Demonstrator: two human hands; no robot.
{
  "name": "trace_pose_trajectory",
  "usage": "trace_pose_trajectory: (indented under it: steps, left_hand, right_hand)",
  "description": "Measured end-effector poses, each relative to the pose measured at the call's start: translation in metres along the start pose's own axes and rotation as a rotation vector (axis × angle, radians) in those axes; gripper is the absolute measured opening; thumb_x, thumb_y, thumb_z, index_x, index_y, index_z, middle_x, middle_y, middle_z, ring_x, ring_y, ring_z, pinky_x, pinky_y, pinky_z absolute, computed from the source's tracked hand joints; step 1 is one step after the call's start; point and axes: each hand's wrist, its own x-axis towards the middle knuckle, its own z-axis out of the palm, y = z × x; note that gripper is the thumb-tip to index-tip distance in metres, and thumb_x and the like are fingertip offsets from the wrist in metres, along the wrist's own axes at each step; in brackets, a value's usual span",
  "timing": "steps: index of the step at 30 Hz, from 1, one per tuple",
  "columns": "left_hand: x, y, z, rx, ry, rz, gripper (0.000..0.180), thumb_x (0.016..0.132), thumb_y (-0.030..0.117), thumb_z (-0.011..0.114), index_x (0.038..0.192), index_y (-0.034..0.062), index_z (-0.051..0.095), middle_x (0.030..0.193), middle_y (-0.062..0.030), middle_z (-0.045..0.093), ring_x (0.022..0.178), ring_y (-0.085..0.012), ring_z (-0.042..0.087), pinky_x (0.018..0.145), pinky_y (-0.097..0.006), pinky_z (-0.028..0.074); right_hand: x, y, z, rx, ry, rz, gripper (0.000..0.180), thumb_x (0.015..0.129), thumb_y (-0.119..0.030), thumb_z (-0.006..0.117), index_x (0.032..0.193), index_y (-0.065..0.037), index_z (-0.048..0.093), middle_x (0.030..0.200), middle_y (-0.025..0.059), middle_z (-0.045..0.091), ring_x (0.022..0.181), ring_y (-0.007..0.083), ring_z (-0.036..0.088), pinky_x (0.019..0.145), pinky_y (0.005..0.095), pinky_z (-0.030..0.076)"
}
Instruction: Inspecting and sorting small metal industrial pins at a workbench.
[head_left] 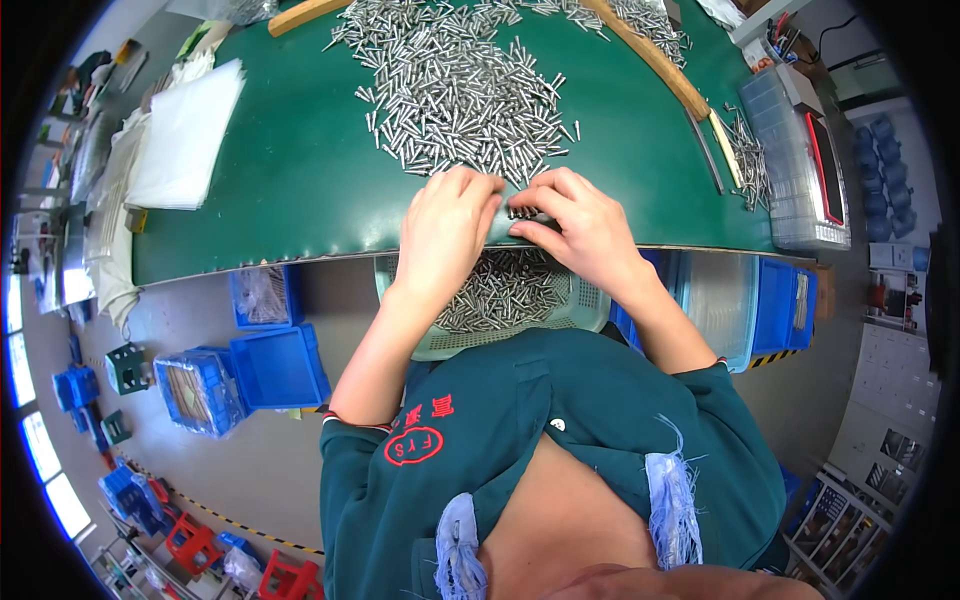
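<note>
A large heap of small silvery metal pins (pixel 455 95) lies spread on the green tabletop (pixel 300 150). Both hands work at its near edge, close together. My right hand (pixel 585 222) is curled, with a short row of metal pins (pixel 522 212) between its thumb and fingers. My left hand (pixel 447 222) has its fingers bent and drawn together at the closest pins; whatever its fingertips pinch is hidden. Below the table edge, between my forearms, a pale green basket (pixel 430 348) holds many more of these pins (pixel 505 292).
Wooden strips (pixel 655 60) bound the heap at the back and right. Longer metal pieces (pixel 742 160) lie by a clear plastic case (pixel 790 160) with a red-edged phone-like device (pixel 825 168). White sheets (pixel 190 135) rest at left. Blue bins (pixel 280 368) stand below.
</note>
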Motion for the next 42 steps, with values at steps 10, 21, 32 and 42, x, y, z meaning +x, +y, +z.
trace_pose_trajectory:
  steps: [10,21,32,42]
  left_hand:
    - [0.001,-0.01,0.0,0.082,0.01,-0.037,0.012,0.08,0.012,0.065,0.092,0.0102,0.063,0.087,-0.0057,0.055,0.084,-0.0248,0.056,0.073,-0.036,0.046]
    - [-0.014,-0.006,-0.007,0.089,0.028,-0.066,0.011,0.081,0.006,0.062,0.091,0.0092,0.064,0.09,-0.0049,0.058,0.083,-0.0248,0.056,0.072,-0.036,0.046]
    - [-0.017,0.001,0.002,0.146,0.086,-0.071,0.012,0.078,0.014,0.068,0.088,0.0092,0.063,0.085,-0.0057,0.058,0.079,-0.0241,0.057,0.07,-0.036,0.046]
    - [-0.01,-0.002,0.0,0.153,0.115,-0.158,0.012,0.082,0.012,0.064,0.093,0.0086,0.061,0.082,-0.0063,0.057,0.077,-0.025,0.057,0.07,-0.036,0.046]
  right_hand:
    - [-0.005,0.006,-0.003,-0.178,0.043,-0.103,0.013,0.074,-0.016,0.071,0.085,-0.013,0.066,0.087,-0.001,0.058,0.078,0.0178,0.059,0.066,0.0309,0.049]
    - [-0.003,0.005,0.004,-0.132,0.063,-0.121,0.014,0.074,-0.017,0.071,0.085,-0.013,0.064,0.084,-0.0007,0.056,0.076,0.0181,0.058,0.064,0.0319,0.049]
    - [0.002,0.008,0.01,-0.2,0.073,-0.158,0.019,0.074,-0.018,0.071,0.093,-0.014,0.067,0.088,-0.001,0.056,0.077,0.0176,0.058,0.065,0.0309,0.05]
    - [-0.003,0.001,0.002,-0.099,0.019,-0.107,0.024,0.075,-0.023,0.072,0.096,-0.013,0.065,0.092,0.002,0.057,0.082,0.0209,0.059,0.068,0.034,0.049]
